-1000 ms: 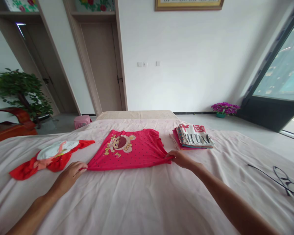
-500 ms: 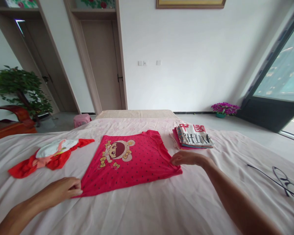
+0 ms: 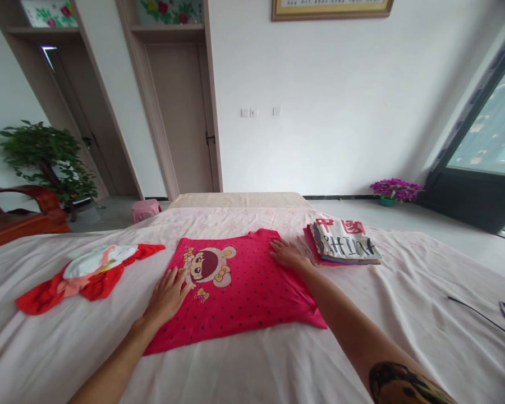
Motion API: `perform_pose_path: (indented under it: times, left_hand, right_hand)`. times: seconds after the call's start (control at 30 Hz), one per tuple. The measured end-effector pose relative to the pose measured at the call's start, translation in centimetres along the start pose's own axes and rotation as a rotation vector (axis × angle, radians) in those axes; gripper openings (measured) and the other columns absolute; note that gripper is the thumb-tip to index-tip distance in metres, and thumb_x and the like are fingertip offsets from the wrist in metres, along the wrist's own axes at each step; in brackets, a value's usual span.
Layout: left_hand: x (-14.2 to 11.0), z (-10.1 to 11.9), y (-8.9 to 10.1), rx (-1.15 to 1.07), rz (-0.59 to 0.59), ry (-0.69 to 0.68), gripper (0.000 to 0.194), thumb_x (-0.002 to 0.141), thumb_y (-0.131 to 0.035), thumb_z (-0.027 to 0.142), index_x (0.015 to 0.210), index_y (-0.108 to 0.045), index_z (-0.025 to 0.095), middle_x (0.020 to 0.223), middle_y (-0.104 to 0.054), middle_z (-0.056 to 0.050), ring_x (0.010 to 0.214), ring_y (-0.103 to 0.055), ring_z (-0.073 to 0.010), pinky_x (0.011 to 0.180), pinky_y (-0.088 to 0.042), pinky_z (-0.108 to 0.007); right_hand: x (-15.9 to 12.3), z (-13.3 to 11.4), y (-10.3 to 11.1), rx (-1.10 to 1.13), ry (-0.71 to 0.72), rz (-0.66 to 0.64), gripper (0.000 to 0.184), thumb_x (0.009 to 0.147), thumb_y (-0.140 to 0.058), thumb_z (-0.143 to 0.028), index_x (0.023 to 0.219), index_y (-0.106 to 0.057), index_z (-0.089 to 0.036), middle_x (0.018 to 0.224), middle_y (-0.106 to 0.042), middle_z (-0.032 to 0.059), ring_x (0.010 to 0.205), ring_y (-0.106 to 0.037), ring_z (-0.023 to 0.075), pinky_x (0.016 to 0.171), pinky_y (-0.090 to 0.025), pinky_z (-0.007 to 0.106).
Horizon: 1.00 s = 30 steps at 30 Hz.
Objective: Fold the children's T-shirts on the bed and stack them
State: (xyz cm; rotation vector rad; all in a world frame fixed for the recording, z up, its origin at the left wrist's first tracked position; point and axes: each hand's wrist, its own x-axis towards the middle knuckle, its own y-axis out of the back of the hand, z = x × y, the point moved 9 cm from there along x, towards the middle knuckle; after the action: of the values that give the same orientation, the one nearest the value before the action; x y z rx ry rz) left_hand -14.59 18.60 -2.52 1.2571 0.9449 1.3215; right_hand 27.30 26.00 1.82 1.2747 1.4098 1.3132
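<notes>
A pink-red dotted T-shirt (image 3: pixel 252 292) with a cartoon girl print lies spread sideways on the bed, its neckline toward the right. My left hand (image 3: pixel 168 294) rests on its left part beside the print, fingers stretched out. Flat on the upper right of the shirt, near the neckline, is my right hand (image 3: pixel 287 253), also with extended fingers. Just right of that hand sits a stack of folded clothes (image 3: pixel 347 241), topped by a white piece with red and black lettering. A crumpled red and white garment (image 3: pixel 92 272) lies to the left.
A pale sheet (image 3: pixel 235 370) covers the bed. Black-framed glasses (image 3: pixel 483 317) lie at the right, partly cut off. Beyond the bed are a pink stool (image 3: pixel 146 210), a wooden armchair (image 3: pixel 33 210), a leafy plant (image 3: pixel 46 154) and purple flowers (image 3: pixel 398 189).
Both hands have left the shirt's near corners. My left hand moved up and right onto the fabric; my right moved up and left toward the neckline. Their fingers have opened out.
</notes>
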Motion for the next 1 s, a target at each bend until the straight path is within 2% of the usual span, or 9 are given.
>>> perform_pose_path:
  times: [0.13,0.27,0.33,0.43,0.6,0.7,0.8,0.9,1.0]
  left_hand:
    - [-0.7,-1.6,-0.1,0.1,-0.013,0.05,0.061,0.096,-0.03,0.051,0.151,-0.036,0.024,0.158,-0.03,-0.013,0.145,-0.028,-0.0336,0.113,-0.024,-0.051]
    - [-1.5,-2.3,1.0,0.111,-0.014,0.058,0.058,0.096,-0.034,0.045,0.146,-0.044,0.019,0.154,-0.037,-0.017,0.141,-0.035,-0.0341,0.112,-0.027,-0.051]
    - [-2.7,-1.9,2.3,0.056,0.045,0.012,0.052,0.095,-0.037,0.042,0.136,-0.055,0.015,0.147,-0.045,-0.017,0.137,-0.04,-0.032,0.113,-0.029,-0.048]
    - [-6.1,0.4,4.8,-0.141,0.101,-0.191,0.04,0.095,-0.04,0.043,0.116,-0.066,0.021,0.132,-0.057,-0.01,0.126,-0.051,-0.0237,0.11,-0.036,-0.036]
    - [-12.4,3.4,6.8,-0.314,-0.09,-0.398,0.023,0.086,-0.059,0.044,0.105,-0.064,0.03,0.11,-0.061,0.0,0.106,-0.061,-0.0173,0.091,-0.047,-0.025]
    - [-13.0,3.3,6.5,-0.347,-0.147,-0.381,0.016,0.088,-0.055,0.039,0.094,-0.063,0.027,0.102,-0.062,0.0,0.098,-0.062,-0.0163,0.087,-0.046,-0.024]
    - [-11.0,2.0,5.6,-0.381,-0.17,-0.268,0.022,0.092,-0.044,0.037,0.081,-0.058,0.023,0.09,-0.063,0.0,0.086,-0.062,-0.0153,0.08,-0.046,-0.024]
    - [-8.3,0.0,4.5,-0.411,-0.204,-0.08,0.022,0.09,-0.043,0.037,0.081,-0.056,0.023,0.084,-0.066,0.001,0.083,-0.063,-0.0161,0.077,-0.045,-0.024]
    - [-6.8,-1.0,4.0,-0.428,-0.257,0.031,0.028,0.088,-0.044,0.045,0.082,-0.059,0.022,0.083,-0.069,0.0,0.085,-0.065,-0.018,0.076,-0.045,-0.025]
  right_hand:
    - [-1.4,0.9,0.1,-0.036,-0.091,0.013,0.053,0.097,-0.037,-0.038,0.146,-0.041,-0.019,0.155,-0.034,0.0138,0.142,-0.027,0.0339,0.114,-0.017,0.057]
    - [-4.3,0.1,3.1,-0.002,-0.084,0.095,0.045,0.094,-0.044,-0.031,0.137,-0.052,-0.018,0.138,-0.054,0.0162,0.127,-0.048,0.0298,0.106,-0.034,0.042]
    - [-7.0,-1.2,3.9,0.083,0.013,0.065,0.034,0.093,-0.048,-0.031,0.121,-0.064,-0.022,0.118,-0.067,0.0094,0.106,-0.061,0.0224,0.091,-0.043,0.031]
    - [-12.6,-3.9,3.9,0.256,0.236,-0.07,0.02,0.086,-0.06,-0.034,0.098,-0.071,-0.023,0.095,-0.071,0.002,0.084,-0.064,0.0161,0.074,-0.044,0.024]
    - [-19.1,-6.5,3.3,0.245,0.42,-0.169,0.029,0.073,-0.076,-0.034,0.1,-0.071,-0.025,0.1,-0.07,0.0011,0.092,-0.062,0.0177,0.077,-0.042,0.024]
    - [-18.1,-6.9,2.8,0.21,0.398,-0.212,0.015,0.079,-0.067,-0.025,0.093,-0.071,-0.023,0.094,-0.071,0.0008,0.085,-0.062,0.0157,0.071,-0.04,0.023]
    - [-14.8,-6.0,2.8,0.177,0.233,-0.246,0.01,0.082,-0.062,-0.023,0.084,-0.071,-0.02,0.08,-0.07,-0.0001,0.072,-0.06,0.0139,0.063,-0.037,0.022]
    - [-12.1,-3.7,5.5,0.086,-0.019,0.014,0.024,0.093,-0.048,-0.026,0.09,-0.07,-0.018,0.091,-0.07,0.0072,0.081,-0.061,0.0176,0.07,-0.039,0.025]
    - [-12.1,-3.6,6.7,0.065,-0.016,0.177,0.029,0.097,-0.042,-0.026,0.096,-0.07,-0.019,0.099,-0.069,0.0094,0.093,-0.06,0.0198,0.081,-0.039,0.028]
